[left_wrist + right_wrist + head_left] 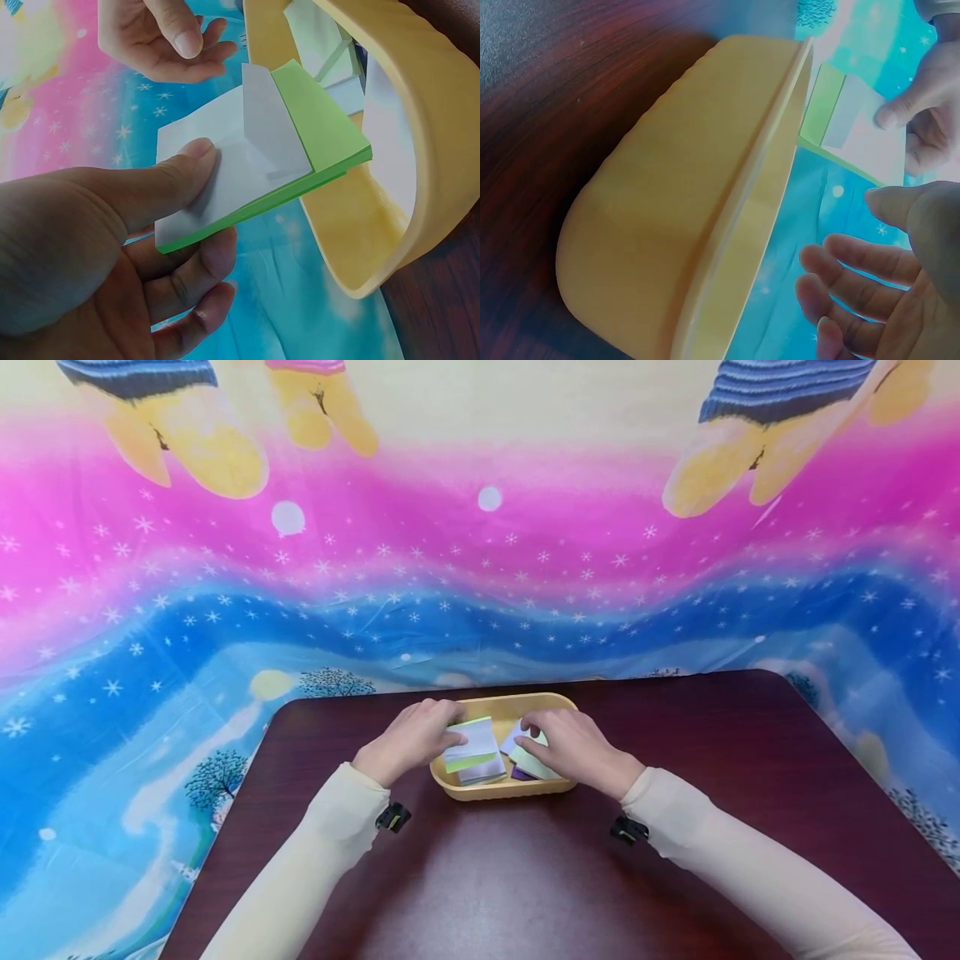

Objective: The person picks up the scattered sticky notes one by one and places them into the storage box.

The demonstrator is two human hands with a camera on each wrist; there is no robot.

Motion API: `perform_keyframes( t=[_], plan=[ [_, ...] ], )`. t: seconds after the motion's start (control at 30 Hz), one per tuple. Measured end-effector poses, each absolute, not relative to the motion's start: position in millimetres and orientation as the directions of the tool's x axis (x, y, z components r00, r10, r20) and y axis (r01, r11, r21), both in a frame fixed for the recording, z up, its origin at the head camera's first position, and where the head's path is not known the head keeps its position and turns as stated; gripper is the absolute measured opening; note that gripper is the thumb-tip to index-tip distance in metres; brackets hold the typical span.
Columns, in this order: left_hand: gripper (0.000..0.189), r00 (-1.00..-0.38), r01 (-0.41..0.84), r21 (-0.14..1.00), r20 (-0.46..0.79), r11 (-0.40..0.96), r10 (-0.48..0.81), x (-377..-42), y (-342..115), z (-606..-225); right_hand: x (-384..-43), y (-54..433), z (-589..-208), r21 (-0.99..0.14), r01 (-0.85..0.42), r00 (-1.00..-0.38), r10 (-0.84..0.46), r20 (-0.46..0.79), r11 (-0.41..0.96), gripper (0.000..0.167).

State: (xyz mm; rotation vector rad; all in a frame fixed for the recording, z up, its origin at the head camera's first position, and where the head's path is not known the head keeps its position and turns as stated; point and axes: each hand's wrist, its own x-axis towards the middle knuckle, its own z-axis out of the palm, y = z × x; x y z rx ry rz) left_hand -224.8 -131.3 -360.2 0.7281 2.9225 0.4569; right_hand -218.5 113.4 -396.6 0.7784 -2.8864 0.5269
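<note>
My left hand (411,739) pinches a green sticky note pad (326,124) with pale sheets on top, thumb above and fingers beneath. In the head view this pad (472,739) is over the left part of a yellow basket (510,792). My right hand (581,745) hovers over the basket's right side. Its fingers are loosely bent with nothing between them, as the right wrist view shows of this hand (885,292). Inside the basket lie a whitish pad (483,772) on the left and pale green paper (537,762) on the right, partly hidden by my right hand.
The basket stands near the far edge of a dark reddish-brown table (495,877). Behind the table hangs a colourful printed cloth (480,568). A small black device (393,817) sits at my left wrist, and another black device (630,830) at my right.
</note>
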Motion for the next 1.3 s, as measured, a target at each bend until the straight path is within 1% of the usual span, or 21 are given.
perform_keyframes(
  t=[0.47,0.73,1.3],
  plan=[
    [0.011,-0.875,0.453,0.313,-0.023,0.835,0.483,-229,-126,-358,-225,113,-400,-0.325,-0.494,-0.870,-0.459,0.183,0.807,0.023],
    [0.010,-0.876,0.446,0.304,-0.046,0.842,0.480,-232,-124,-361,-228,114,-403,-0.333,-0.495,-0.869,-0.459,0.184,0.803,0.021],
    [0.015,-0.879,0.423,0.303,-0.091,0.854,0.468,-239,-119,-369,-231,114,-408,-0.329,-0.487,-0.873,-0.457,0.168,0.809,0.025]
  ],
)
